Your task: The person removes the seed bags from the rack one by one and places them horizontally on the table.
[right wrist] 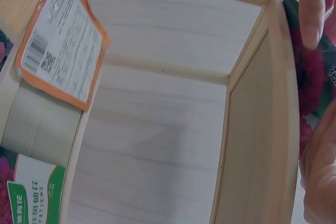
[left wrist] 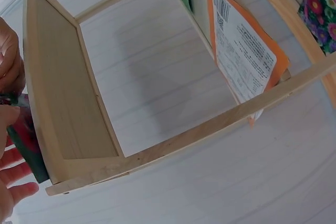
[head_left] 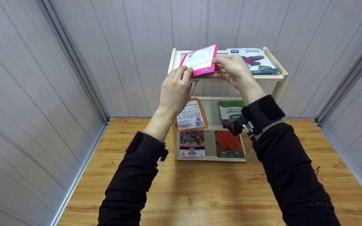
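In the upper centre of the head view, a pink-edged packet (head_left: 201,59) is tilted over the top shelf of a wooden rack (head_left: 267,77), the left hand (head_left: 175,89) pinching its lower left edge and the right hand (head_left: 233,69) pinching its right edge. Just right of it on that shelf lies a white packet (head_left: 252,59) with purple shapes. Below, at centre, an orange-edged packet (head_left: 189,116) and a green-and-white packet (head_left: 229,110) rest above two flower packets (head_left: 192,143).
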The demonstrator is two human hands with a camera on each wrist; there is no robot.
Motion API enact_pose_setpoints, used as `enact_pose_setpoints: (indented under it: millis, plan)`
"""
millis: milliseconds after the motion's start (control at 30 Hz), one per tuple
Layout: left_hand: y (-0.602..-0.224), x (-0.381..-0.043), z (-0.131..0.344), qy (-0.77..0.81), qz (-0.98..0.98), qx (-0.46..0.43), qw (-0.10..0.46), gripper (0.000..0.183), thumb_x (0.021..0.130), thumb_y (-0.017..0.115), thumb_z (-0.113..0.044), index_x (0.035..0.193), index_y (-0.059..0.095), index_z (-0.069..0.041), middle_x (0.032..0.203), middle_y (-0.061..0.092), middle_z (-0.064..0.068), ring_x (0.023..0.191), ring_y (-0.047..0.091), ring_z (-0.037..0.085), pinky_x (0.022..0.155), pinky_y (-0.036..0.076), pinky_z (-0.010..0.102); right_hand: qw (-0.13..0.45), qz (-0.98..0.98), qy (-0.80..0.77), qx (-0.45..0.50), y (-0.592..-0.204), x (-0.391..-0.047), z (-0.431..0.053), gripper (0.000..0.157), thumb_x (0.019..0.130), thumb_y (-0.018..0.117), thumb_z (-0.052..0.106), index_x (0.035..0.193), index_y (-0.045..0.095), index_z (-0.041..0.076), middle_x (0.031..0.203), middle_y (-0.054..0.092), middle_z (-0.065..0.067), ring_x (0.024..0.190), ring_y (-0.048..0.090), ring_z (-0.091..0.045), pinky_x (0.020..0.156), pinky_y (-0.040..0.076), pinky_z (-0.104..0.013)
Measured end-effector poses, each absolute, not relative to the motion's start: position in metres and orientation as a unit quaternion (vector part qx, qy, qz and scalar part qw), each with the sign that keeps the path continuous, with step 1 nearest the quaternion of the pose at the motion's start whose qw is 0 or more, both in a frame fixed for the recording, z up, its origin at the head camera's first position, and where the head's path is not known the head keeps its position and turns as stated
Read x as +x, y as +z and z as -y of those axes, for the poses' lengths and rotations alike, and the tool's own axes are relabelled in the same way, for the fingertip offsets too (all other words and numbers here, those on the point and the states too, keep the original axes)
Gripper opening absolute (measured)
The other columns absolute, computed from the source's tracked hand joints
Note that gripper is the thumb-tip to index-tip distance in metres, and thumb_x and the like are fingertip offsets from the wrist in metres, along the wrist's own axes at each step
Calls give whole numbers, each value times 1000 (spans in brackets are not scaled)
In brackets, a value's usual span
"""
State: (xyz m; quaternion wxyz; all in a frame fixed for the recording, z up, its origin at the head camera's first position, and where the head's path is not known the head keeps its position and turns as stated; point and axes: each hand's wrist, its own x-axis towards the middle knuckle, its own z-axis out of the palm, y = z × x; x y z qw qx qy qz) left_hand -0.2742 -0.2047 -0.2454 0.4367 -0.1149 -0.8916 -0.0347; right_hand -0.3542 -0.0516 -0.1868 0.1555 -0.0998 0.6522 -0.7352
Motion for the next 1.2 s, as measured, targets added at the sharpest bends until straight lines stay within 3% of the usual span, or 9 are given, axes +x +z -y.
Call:
enact_pose_setpoints:
  millis: [333, 700, 833, 967, 1200]
  plan:
    - [-248, -275, 206, -47, 856, -124, 499, 16, 88, 52, -6, 98, 63, -1, 94, 64, 9, 87, 60, 22, 76, 49, 29, 162, -616, -758, -141, -194, -343, 48, 18, 85, 55, 5, 98, 54, -7, 72, 57, -11, 49, 53, -14, 50, 50, -20]
    - [-237, -267, 209, -63, 819, -146, 551, 17, 90, 51, -10, 94, 65, -2, 88, 66, 8, 82, 61, 20, 71, 50, 27, 123, -614, -749, -216, -197, -334, 36, 21, 85, 59, 16, 84, 54, -5, 63, 53, -9, 47, 56, -17, 47, 51, -24]
    - [-231, -261, 209, -80, 817, -145, 552, 19, 91, 50, -12, 95, 65, -2, 90, 66, 8, 81, 61, 21, 71, 50, 28, 34, -634, -725, -267, -199, -332, 35, 19, 85, 60, 15, 80, 55, -3, 61, 54, -10, 47, 57, -17, 45, 50, -25]
    - [-224, -256, 209, -109, 817, -142, 549, 20, 91, 49, -15, 95, 64, -2, 90, 66, 8, 82, 61, 21, 70, 50, 28, -114, -654, -676, -321, -203, -333, 34, 14, 83, 61, 11, 79, 57, -1, 65, 56, -10, 46, 57, -16, 43, 49, -24]
    - [-216, -243, 208, -175, 797, -148, 559, 20, 91, 50, -15, 94, 65, -1, 86, 66, 6, 79, 61, 19, 66, 50, 29, -287, -678, -608, -297, -206, -335, 30, 15, 79, 66, 11, 87, 59, 1, 81, 57, -3, 62, 52, -14, 51, 43, -18]
